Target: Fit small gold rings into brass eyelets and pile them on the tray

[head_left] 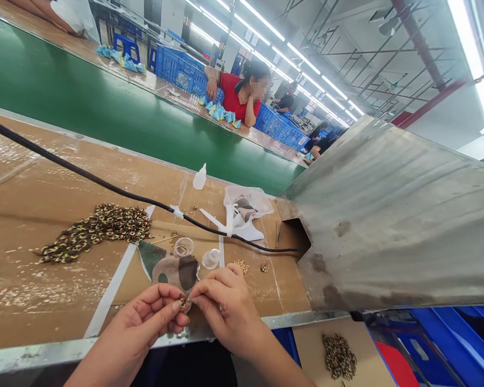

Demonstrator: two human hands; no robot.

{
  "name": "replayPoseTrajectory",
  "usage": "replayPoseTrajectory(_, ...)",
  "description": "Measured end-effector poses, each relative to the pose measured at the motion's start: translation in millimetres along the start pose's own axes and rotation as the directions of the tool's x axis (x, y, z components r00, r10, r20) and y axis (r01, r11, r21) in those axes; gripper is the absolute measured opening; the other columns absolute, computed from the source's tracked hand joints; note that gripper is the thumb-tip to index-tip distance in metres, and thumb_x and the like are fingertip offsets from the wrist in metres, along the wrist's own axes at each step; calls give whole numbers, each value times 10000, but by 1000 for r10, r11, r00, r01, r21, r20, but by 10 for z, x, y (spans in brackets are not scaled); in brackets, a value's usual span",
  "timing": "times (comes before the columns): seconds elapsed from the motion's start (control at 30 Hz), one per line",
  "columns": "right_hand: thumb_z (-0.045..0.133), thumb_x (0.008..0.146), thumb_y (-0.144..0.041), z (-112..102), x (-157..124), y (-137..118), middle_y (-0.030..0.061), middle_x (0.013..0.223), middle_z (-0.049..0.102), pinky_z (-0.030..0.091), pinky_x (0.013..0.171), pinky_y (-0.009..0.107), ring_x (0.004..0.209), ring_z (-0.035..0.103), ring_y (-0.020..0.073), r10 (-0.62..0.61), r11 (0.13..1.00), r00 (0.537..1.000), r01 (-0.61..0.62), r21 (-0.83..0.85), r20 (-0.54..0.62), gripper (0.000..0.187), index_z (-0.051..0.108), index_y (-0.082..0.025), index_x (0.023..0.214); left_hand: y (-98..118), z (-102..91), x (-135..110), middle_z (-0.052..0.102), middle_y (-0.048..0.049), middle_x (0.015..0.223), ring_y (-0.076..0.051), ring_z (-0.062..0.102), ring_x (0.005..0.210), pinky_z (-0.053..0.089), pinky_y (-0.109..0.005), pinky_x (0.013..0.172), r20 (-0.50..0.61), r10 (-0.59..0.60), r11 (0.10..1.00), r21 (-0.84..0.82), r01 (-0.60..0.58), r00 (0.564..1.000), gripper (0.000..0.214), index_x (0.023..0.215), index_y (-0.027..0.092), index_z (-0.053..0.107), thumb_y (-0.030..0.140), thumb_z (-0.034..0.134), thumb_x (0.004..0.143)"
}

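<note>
Look at that: the left hand and right hand pinch a tiny beaded piece fingertip to fingertip, bottom centre, over the metal bench edge, beaded heap left!

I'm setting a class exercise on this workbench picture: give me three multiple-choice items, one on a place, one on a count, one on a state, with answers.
1. Where does the plastic dropper bottle stand? A) beyond the black cable B) nearer than the cable C) off the bench edge
2. How many small clear cups stand near the hands? A) one B) two C) five
3. What are the left hand and right hand doing? A) lying flat B) only one touches anything C) both pinching a small beaded piece

1 A: it stands past the cable. 2 B: two sit side by side. 3 C: both hands' fingers meet on the piece.
</note>
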State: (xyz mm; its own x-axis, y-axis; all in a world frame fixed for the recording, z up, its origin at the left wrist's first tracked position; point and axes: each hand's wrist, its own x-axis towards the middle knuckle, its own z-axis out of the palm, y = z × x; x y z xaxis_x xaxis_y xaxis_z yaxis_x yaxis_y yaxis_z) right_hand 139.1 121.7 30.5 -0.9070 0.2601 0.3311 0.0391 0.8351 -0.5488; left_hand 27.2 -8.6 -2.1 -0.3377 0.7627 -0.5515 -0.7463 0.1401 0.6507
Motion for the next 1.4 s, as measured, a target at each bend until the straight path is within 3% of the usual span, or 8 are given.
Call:
replayPoseTrajectory(0.47,473,919,-210,56,-17,46,-30,851,587,254,840,261,815,500,50,-47,999,999,46,-26,-7,133,603,-204,890,14,26,-14,597,8,714,-124,542,686,443,-245,711,-12,-16,999,42,16,1000,621,858,160,564,513,845,431)
replayPoseTrajectory(0.63,461,922,-211,55,-15,21,-16,842,591,256,831,270,787,481,63,-116,983,993,112,-143,-18,143,598,-190,886,26,10,-13,594,-5,684,-130,535,690,431,-244,697,39,-6,997,78,3,999,588,873,158,555,526,816,494)
replayPoseTrajectory(0.8,471,911,-190,80,-37,14,-12,857,586,281,858,261,831,495,60,-56,997,998,55,-51,-15,131,601,-186,892,21,-18,-3,589,-7,689,-116,524,681,431,-225,674,63,-7,999,53,4,998,504,870,156,561,473,804,562)
replayPoseTrajectory(1.07,490,858,-74,119,-104,-50,-1,908,577,352,792,233,853,496,57,-142,989,980,135,-58,-138,300,584,-201,1113,6,-12,2,588,16,753,-108,543,681,465,-228,677,-19,-6,997,-79,4,1000,485,858,168,568,381,845,522)
replayPoseTrajectory(1.27,505,824,-45,179,-159,-6,39,929,598,383,737,254,830,492,89,-244,967,958,228,-110,-154,417,530,-165,1223,24,9,4,579,7,649,-103,512,634,433,-210,627,-16,13,1000,-17,-14,1000,520,815,152,564,444,846,489)
replayPoseTrajectory(1.4,498,842,-68,200,-203,3,31,940,599,417,773,249,843,509,81,-174,984,973,168,-52,-151,401,551,-204,1216,3,9,-4,576,24,666,-98,511,631,435,-211,633,-29,46,999,-15,-47,999,570,844,162,545,465,848,467)
